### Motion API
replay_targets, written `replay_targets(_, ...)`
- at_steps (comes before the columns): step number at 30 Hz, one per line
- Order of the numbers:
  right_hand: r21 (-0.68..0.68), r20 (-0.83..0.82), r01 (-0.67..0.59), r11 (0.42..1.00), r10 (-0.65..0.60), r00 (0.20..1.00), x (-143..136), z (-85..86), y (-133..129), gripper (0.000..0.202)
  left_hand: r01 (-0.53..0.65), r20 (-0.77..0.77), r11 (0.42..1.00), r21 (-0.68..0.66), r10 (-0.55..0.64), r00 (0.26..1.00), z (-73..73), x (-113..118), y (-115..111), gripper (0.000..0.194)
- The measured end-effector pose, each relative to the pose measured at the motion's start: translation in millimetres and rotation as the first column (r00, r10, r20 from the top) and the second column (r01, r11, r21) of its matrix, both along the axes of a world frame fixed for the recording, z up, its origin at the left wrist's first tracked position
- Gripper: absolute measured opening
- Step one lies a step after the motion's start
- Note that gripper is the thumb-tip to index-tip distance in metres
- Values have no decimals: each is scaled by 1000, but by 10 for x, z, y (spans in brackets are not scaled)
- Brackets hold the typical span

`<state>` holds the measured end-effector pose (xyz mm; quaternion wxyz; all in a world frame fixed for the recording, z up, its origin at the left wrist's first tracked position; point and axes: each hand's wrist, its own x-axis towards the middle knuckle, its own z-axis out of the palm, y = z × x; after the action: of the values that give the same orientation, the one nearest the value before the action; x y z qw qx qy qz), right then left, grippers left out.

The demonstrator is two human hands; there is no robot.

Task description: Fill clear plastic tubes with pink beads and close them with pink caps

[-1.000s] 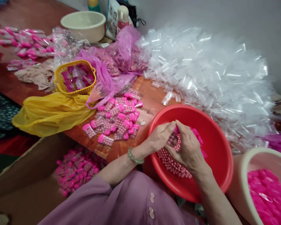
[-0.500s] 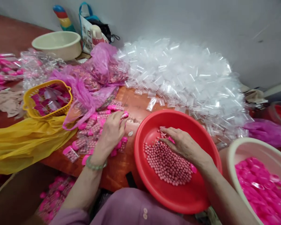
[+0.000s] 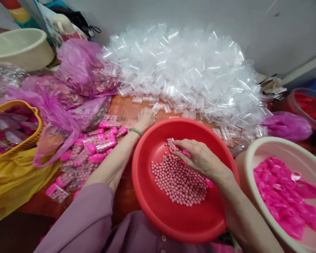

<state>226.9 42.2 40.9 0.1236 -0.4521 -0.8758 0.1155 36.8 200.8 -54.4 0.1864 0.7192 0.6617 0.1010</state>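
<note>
My left hand (image 3: 145,118), a green bead bracelet (image 3: 135,131) at its wrist, reaches past the red basin (image 3: 144,211) to the front edge of a heap of clear plastic bottles (image 3: 184,70). Its fingers bend down beyond the knuckles and are mostly hidden; a clear bottle lies beside them. Inside the basin, my right hand (image 3: 200,156) curls around a small clear bottle (image 3: 170,144) with pink beads in it, just above a pile of loose pink beads (image 3: 177,182). Bits of bright pink show under its palm. Filled bottles with pink caps (image 3: 94,147) lie left of my left forearm.
A cream tub (image 3: 249,168) of pink caps stands at the right, near a purple bag (image 3: 287,126). On the left are pink plastic bags (image 3: 79,66), a yellow basket (image 3: 38,131), a yellow bag (image 3: 15,189) and a pale basin (image 3: 39,52).
My left hand has moved from above the filled bottles, forward and right to the clear heap. My right hand stays in the basin. The view has turned right.
</note>
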Motion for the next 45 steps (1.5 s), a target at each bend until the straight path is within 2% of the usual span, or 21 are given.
replay_targets(3, 29, -48, 12, 1000, -11, 999, 55, 28, 44, 24, 3, 33, 1000, 1, -3, 999, 41, -78, 47, 24)
replay_targets(6, 58, -113, 47, 997, -40, 993, 142, 84, 85, 26, -18, 100, 1000, 1, 18, 995, 150, -200, 56, 27)
replay_targets(8, 60, -141, 91, 994, -82, 987, 202, 120, 108, 27, -11, 192, 1000, -1, 11, 981, 247, -287, 22, 26)
replay_targets(9, 50, -146, 119, 992, -111, 983, 227, 130, 118, 27, -2, 284, 1000, 1, 1, 959, 302, -326, -14, 24)
replay_targets(10, 36, -144, 149, 988, -143, 979, 244, 132, 129, 27, 1, 440, 1000, 11, -6, 898, 360, -361, -65, 20)
replay_targets(12, -15, -103, 202, 979, -203, 974, 253, 107, 159, 26, 15, 690, 999, 37, -37, 723, 484, -412, -226, 19)
replay_targets(13, -50, -56, 218, 975, -221, 974, 244, 79, 180, 26, 40, 755, 998, 51, -65, 653, 546, -427, -337, 21)
replay_targets(15, -131, 78, 233, 964, -225, 971, 204, -5, 238, 26, 127, 778, 988, 86, -146, 611, 657, -435, -611, 27)
replay_targets(17, -191, 222, 259, 947, -215, 951, 143, -111, 308, 26, 251, 723, 959, 130, -265, 638, 734, -419, -922, 31)
replay_targets(19, -216, 332, 298, 930, -218, 918, 70, -227, 374, 32, 356, 602, 918, 178, -387, 698, 772, -384, -1214, 24)
replay_targets(21, -218, 385, 337, 916, -236, 892, -7, -341, 415, 41, 458, 405, 868, 191, -494, 769, 781, -338, -1444, 18)
replay_targets(23, -209, 408, 371, 905, -264, 874, -86, -443, 428, 51, 544, 156, 827, 138, -561, 813, 774, -285, -1592, 19)
replay_targets(26, -191, 429, 397, 898, -288, 856, -195, -556, 413, 59, 607, -158, 794, -7, -601, 784, 735, -212, -1678, 24)
replay_targets(28, -182, 436, 398, 899, -289, 852, -249, -602, 402, 53, 616, -262, 785, -67, -609, 749, 686, -181, -1677, 25)
replay_targets(32, -193, 454, 387, 902, -268, 850, -275, -635, 391, 36, 628, -329, 775, -69, -612, 719, 573, -168, -1636, 27)
replay_targets(39, -305, 445, 296, 905, -139, 885, -154, -619, 267, 30, 643, -322, 765, -40, -619, 717, 541, -196, -1661, 28)
replay_targets(45, -322, 446, 238, 916, -74, 892, -138, -656, 87, 33, 657, -348, 754, 8, -614, 709, 499, -230, -1688, 32)
